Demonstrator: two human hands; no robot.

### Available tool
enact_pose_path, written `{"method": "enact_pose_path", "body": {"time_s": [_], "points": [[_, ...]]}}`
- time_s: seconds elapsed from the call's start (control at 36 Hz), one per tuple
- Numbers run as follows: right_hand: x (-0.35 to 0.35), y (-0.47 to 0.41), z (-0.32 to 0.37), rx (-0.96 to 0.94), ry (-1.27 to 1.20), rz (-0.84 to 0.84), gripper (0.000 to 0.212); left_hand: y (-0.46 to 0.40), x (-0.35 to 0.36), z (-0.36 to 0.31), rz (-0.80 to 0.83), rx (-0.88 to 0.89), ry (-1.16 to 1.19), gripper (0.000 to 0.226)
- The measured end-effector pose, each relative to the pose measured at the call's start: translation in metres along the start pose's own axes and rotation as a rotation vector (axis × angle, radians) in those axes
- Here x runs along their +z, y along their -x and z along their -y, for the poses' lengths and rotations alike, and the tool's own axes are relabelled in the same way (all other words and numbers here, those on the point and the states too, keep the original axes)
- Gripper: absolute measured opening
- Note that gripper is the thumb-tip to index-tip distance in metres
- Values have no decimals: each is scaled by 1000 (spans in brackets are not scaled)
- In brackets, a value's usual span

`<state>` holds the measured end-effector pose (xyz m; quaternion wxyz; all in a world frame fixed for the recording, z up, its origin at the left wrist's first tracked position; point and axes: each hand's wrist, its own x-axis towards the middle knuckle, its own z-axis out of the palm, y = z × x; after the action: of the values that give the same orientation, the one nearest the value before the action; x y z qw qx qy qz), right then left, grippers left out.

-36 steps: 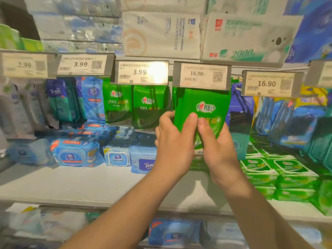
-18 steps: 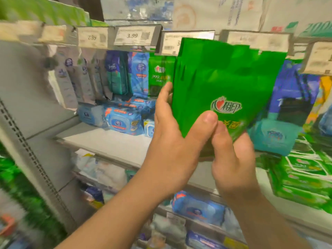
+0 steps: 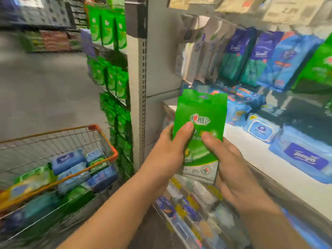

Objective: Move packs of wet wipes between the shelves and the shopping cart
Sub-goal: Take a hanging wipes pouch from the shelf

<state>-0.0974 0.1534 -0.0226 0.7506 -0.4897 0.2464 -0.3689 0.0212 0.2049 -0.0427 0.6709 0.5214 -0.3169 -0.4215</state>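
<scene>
to the left of the hands and lower, a wire cart point(image 3: 100, 139) with an orange rim is seen, and blue and green wipe packs point(image 3: 71, 169) are piled inside it. beyond the cart, further left of the hands, green packs are hung on an end rack point(image 3: 115, 81). a green pack point(image 3: 199, 123) is held upright between both hands, in front of the shelf edge and apart from the cart. its lower left edge is gripped by the left hand point(image 3: 168, 155), thumb laid on the front face. its lower right side is gripped by the right hand point(image 3: 231, 168), thumb on the front and fingers curled behind. to the right of the hands, a white shelf point(image 3: 260, 159) is seen with blue packs point(image 3: 303, 157) laid flat on it, and blue and green packs are hung above them.
</scene>
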Motion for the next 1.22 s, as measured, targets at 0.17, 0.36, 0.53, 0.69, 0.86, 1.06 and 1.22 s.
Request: {"method": "enact_pose_path", "body": {"time_s": [0.17,0.36,0.53,0.69,0.86,1.06,1.22], "points": [[87,-48,-80,199,-7,115,48,4,-123,8,-224,-106,38,74],[169,-86,-162,454,-28,211,96,14,-238,12,-376,-237,122,50],[210,-116,-210,584,13,308,100,14,-301,19,-505,-276,147,40],[235,-157,-247,686,85,395,81,-2,-344,32,-597,-311,201,33],[248,-214,-289,755,184,399,51,-37,-391,55,-655,-396,169,50],[254,-289,-338,877,267,405,44,-98,-437,81,-715,-524,167,40],[253,-347,-388,964,326,391,33,-153,-472,111,-769,-622,263,43]]}}
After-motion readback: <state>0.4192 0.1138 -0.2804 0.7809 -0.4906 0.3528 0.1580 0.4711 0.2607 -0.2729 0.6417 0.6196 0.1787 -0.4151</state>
